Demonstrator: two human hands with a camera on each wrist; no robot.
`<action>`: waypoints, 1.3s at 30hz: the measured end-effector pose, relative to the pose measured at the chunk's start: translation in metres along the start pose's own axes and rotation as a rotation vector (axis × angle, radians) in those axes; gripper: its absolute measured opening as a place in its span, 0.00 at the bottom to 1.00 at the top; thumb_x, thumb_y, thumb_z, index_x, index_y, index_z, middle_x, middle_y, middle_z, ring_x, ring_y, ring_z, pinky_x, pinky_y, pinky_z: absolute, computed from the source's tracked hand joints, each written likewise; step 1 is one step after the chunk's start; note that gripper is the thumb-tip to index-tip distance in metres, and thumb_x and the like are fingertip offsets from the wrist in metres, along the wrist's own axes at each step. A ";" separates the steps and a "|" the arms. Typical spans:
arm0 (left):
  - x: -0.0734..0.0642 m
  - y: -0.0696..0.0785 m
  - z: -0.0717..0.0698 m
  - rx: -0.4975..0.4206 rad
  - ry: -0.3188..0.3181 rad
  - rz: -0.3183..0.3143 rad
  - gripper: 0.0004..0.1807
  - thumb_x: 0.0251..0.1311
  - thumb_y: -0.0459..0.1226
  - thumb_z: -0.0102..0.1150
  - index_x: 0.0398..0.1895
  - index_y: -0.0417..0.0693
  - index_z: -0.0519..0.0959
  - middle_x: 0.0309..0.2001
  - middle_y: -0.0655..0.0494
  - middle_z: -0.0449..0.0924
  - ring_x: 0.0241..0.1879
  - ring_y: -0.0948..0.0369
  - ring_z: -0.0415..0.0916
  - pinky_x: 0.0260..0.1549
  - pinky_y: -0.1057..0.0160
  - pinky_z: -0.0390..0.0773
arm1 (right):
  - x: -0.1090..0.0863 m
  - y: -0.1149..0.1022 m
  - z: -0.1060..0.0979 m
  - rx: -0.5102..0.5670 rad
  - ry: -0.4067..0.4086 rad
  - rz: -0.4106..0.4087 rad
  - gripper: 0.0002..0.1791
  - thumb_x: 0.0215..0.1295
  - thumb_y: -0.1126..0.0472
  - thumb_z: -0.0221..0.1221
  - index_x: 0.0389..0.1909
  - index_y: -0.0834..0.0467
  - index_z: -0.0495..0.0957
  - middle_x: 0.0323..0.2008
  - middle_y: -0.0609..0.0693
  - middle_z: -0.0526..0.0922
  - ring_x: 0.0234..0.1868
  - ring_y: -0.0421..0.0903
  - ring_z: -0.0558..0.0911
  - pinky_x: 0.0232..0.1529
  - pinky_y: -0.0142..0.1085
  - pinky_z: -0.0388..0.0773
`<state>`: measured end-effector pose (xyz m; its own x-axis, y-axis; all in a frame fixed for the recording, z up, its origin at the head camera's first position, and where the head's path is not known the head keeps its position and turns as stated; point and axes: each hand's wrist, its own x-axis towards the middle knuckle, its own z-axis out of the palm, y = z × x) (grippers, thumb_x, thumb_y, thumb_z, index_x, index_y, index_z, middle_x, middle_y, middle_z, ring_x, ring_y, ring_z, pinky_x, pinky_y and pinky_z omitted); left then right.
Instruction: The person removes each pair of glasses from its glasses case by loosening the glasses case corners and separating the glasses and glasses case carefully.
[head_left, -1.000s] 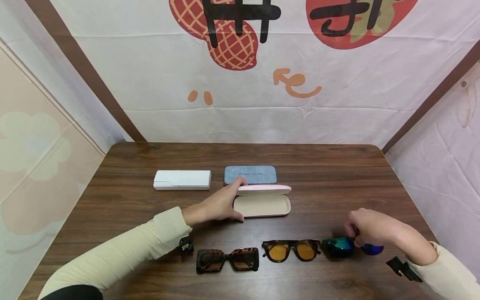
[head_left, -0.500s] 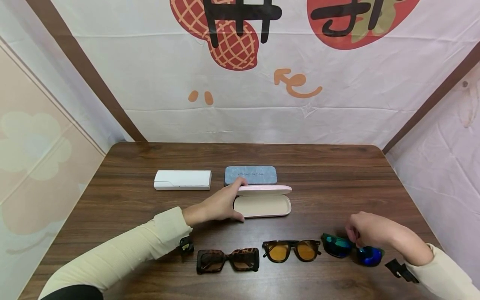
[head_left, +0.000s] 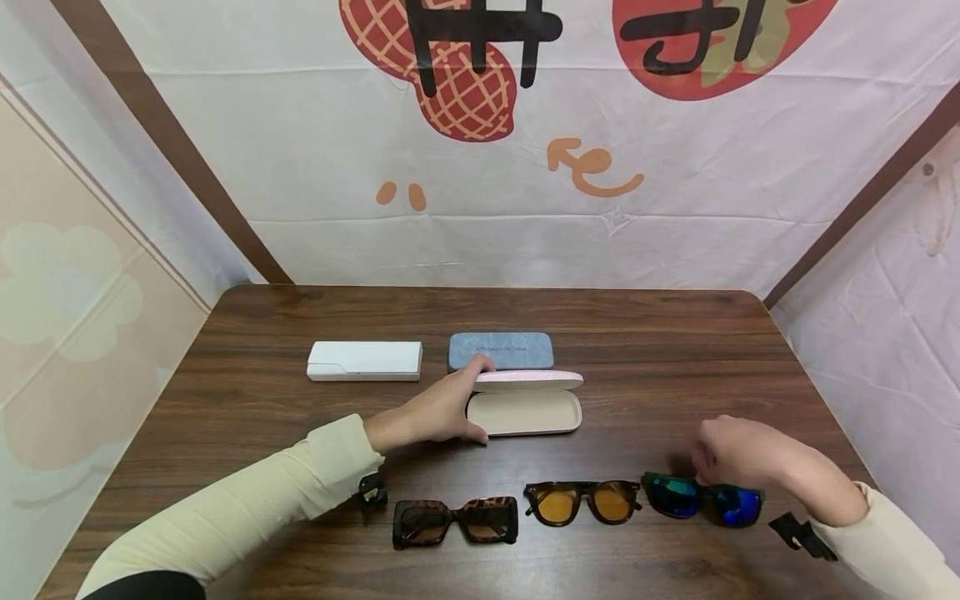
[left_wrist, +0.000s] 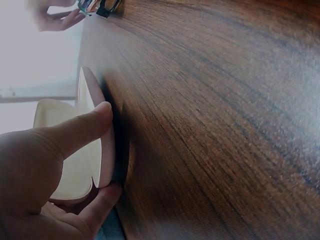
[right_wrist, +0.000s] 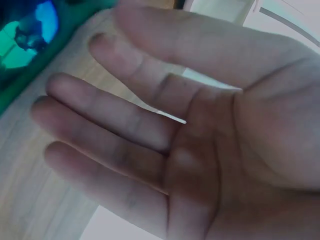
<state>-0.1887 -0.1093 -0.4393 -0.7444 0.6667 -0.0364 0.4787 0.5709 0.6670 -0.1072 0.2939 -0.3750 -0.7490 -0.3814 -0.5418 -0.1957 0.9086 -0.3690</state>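
Note:
At the middle of the table my left hand (head_left: pixel 442 408) grips the left end of an open glasses case (head_left: pixel 528 412), pink outside and cream inside. In the left wrist view its thumb and fingers span the case (left_wrist: pixel 107 155). My right hand (head_left: pixel 742 450) hovers over a pair of sunglasses (head_left: pixel 738 507) with mirrored blue-green lenses, covering part of their top edge. The right wrist view shows that hand's fingers loosely extended, with nothing between them and the green frame (right_wrist: pixel 75 37) beyond the tips. Whether a fingertip touches the frame, I cannot tell.
Tortoiseshell sunglasses (head_left: pixel 455 522) and amber-lensed glasses (head_left: pixel 582 502) lie in a row left of the mirrored pair. Behind the open case sits a closed blue case (head_left: pixel 501 350); a white case (head_left: pixel 365 361) lies to its left. A printed curtain (head_left: pixel 480 242) hangs beyond the wooden table (head_left: pixel 637 342).
The mirrored sunglasses shifted and turned under my right hand, tilted half a second ago and now nearly level with the row. My left hand and the open case stayed in place.

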 end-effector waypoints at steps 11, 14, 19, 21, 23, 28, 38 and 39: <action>0.000 -0.001 0.000 0.000 -0.001 0.006 0.49 0.44 0.36 0.84 0.64 0.46 0.58 0.56 0.46 0.75 0.50 0.54 0.77 0.50 0.53 0.77 | 0.016 -0.019 -0.011 -0.010 0.203 -0.072 0.06 0.68 0.56 0.66 0.37 0.54 0.82 0.31 0.40 0.83 0.30 0.37 0.80 0.31 0.39 0.79; 0.000 -0.001 0.000 0.001 0.000 0.006 0.49 0.44 0.36 0.84 0.64 0.46 0.58 0.56 0.46 0.75 0.50 0.54 0.77 0.50 0.53 0.77 | 0.021 -0.024 -0.015 -0.002 0.236 -0.103 0.05 0.68 0.56 0.66 0.37 0.53 0.83 0.31 0.39 0.84 0.31 0.36 0.81 0.33 0.38 0.80; 0.000 -0.001 0.000 0.001 0.000 0.003 0.49 0.44 0.36 0.84 0.64 0.47 0.58 0.57 0.46 0.75 0.50 0.54 0.77 0.50 0.53 0.76 | 0.029 -0.029 -0.021 0.006 0.297 -0.152 0.05 0.68 0.56 0.66 0.38 0.53 0.83 0.32 0.39 0.84 0.33 0.36 0.81 0.35 0.38 0.79; 0.000 -0.001 0.000 0.000 0.000 0.002 0.49 0.44 0.36 0.84 0.64 0.47 0.58 0.57 0.46 0.75 0.50 0.54 0.77 0.50 0.53 0.76 | 0.031 -0.031 -0.022 0.004 0.323 -0.163 0.09 0.69 0.55 0.66 0.42 0.56 0.83 0.34 0.42 0.85 0.35 0.38 0.82 0.37 0.41 0.81; 0.000 -0.001 0.000 0.001 0.000 0.003 0.49 0.44 0.36 0.84 0.64 0.47 0.58 0.56 0.46 0.75 0.50 0.54 0.77 0.50 0.53 0.77 | 0.033 -0.034 -0.023 0.003 0.348 -0.167 0.15 0.69 0.54 0.66 0.48 0.60 0.83 0.39 0.48 0.86 0.39 0.43 0.84 0.41 0.45 0.82; 0.000 -0.001 0.000 0.003 0.000 0.002 0.49 0.44 0.36 0.84 0.64 0.46 0.58 0.57 0.46 0.75 0.50 0.54 0.77 0.50 0.53 0.77 | 0.039 -0.039 -0.023 0.009 0.399 -0.164 0.27 0.71 0.51 0.63 0.62 0.65 0.76 0.54 0.62 0.83 0.51 0.57 0.84 0.50 0.54 0.80; 0.000 0.000 0.000 0.003 -0.003 -0.001 0.49 0.44 0.36 0.84 0.65 0.46 0.58 0.56 0.46 0.75 0.50 0.54 0.78 0.49 0.53 0.77 | 0.051 -0.050 -0.024 0.006 0.458 -0.121 0.40 0.74 0.40 0.56 0.76 0.62 0.62 0.72 0.69 0.63 0.71 0.67 0.66 0.64 0.64 0.65; 0.000 0.000 0.000 0.004 -0.002 -0.002 0.49 0.44 0.36 0.84 0.65 0.46 0.58 0.56 0.46 0.75 0.50 0.54 0.78 0.50 0.53 0.77 | 0.052 -0.051 -0.025 0.012 0.453 -0.114 0.41 0.74 0.38 0.55 0.77 0.61 0.61 0.73 0.69 0.62 0.71 0.68 0.64 0.64 0.64 0.65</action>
<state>-0.1886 -0.1094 -0.4390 -0.7442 0.6668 -0.0392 0.4793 0.5741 0.6638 -0.1516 0.2320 -0.3658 -0.9248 -0.3632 -0.1135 -0.2874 0.8622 -0.4173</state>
